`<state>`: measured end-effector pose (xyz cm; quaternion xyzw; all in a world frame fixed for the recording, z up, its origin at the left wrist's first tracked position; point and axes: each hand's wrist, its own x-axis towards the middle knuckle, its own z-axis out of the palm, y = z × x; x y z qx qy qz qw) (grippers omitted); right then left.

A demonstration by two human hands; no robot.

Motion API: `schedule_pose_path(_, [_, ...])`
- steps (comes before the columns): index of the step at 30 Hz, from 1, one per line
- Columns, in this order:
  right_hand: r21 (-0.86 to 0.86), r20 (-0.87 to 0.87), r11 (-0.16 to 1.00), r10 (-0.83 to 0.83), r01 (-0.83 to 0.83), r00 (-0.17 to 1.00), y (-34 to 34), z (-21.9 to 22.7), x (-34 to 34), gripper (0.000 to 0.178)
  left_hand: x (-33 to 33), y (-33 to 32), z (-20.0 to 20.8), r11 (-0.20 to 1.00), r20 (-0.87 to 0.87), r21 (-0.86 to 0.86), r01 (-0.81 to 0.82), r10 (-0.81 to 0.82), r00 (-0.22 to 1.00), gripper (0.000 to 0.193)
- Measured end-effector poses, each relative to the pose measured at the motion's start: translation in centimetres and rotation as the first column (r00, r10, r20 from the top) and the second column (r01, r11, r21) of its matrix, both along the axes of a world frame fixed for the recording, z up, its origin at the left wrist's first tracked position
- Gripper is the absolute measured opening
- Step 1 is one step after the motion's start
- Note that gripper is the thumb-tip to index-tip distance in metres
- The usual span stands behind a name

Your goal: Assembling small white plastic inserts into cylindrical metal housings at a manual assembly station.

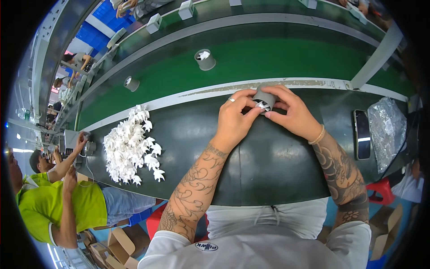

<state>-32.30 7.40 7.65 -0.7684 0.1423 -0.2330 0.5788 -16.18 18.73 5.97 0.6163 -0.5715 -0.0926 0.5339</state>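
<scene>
Both my hands meet over the far edge of the dark table [277, 175], around a grey cylindrical cup-like part [265, 97]. My right hand [293, 110] grips its right side with curled fingers. My left hand [237, 112], with a ring on one finger, pinches a small white piece [261, 105] at the cup's open mouth, which is tilted toward me. How deep the white piece sits inside is hidden by my fingers. To the left lies a heap of white pointed plastic pieces [130, 148], with several strays along its right side.
Beyond a pale rail [188, 95] runs a green conveyor belt [268, 58] carrying two grey cups [205, 60], [131, 84]. A phone [362, 134] and a clear plastic bag [387, 130] lie at right. A person in a lime-green shirt [76, 206] works at left. Cardboard boxes [127, 242] stand below.
</scene>
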Motion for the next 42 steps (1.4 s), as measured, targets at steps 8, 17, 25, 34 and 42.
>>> schedule_pose_path(8, [-0.046, 0.034, 0.999, 0.007, -0.006, 0.999, 0.0, 0.1, 0.2, 0.051, 0.2, 0.2, 0.6, 0.990, -0.049, 0.144, -0.001, 0.009, 0.999, 0.019])
schedule_pose_path(17, [-0.254, -0.005, 0.967, -0.011, 0.010, 1.000, 0.0, -0.6, 0.3, 0.040, 0.5, 0.3, 0.2, 0.973, 0.077, 0.181, 0.145, -0.161, 0.984, 0.060])
schedule_pose_path(25, [-0.067, 0.012, 0.995, 0.070, -0.070, 0.997, -0.9, -0.7, 0.0, 0.042, 0.3, 0.1, 1.0, 0.973, 0.047, 0.161, 0.163, -0.173, 0.984, 0.058])
schedule_pose_path(34, [0.223, -0.076, 0.975, 0.034, -0.016, 0.997, -0.5, -0.2, 0.5, 0.037, 0.6, 0.2, 1.0, 0.964, -0.178, 0.171, 0.202, -0.171, 0.969, 0.053])
schedule_pose_path(42, [-0.472, 0.206, 0.872, -0.031, 0.127, 0.978, 0.7, 0.2, -0.9, 0.019, 1.3, -0.3, 0.0, 0.981, -0.006, 0.016, -0.195, 0.195, 0.981, 0.019])
